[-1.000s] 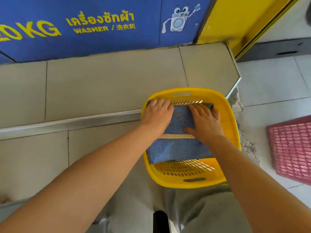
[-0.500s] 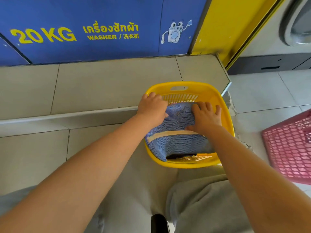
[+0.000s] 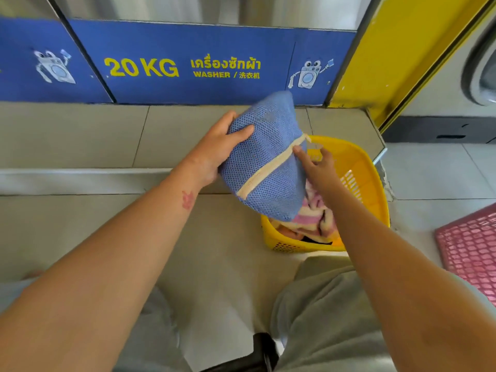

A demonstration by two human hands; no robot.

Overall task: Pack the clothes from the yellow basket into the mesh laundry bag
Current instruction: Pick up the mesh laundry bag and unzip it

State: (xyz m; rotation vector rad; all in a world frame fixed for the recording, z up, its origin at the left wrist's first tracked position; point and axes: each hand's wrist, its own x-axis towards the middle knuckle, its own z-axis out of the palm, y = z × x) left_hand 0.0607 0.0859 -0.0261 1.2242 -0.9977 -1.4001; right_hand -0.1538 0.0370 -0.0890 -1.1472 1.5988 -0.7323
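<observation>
The mesh laundry bag is recorded as blue, crossed by one cream band. The basket is noted as yellow; the clothes in it are striped pink and cream. A pink lattice crate is logged.

A blue front panel with yellow "20 KG WASHER" lettering and cartoon washer drawings runs along the top, with brushed grey metal above it. Below lies a raised beige tiled step, its front edge trimmed with a metal strip. Right of the blue stands a yellow panel, then a grey round machine door. Pale floor tiles fill the right side, and a pink plastic lattice basket sits at the right edge.
</observation>
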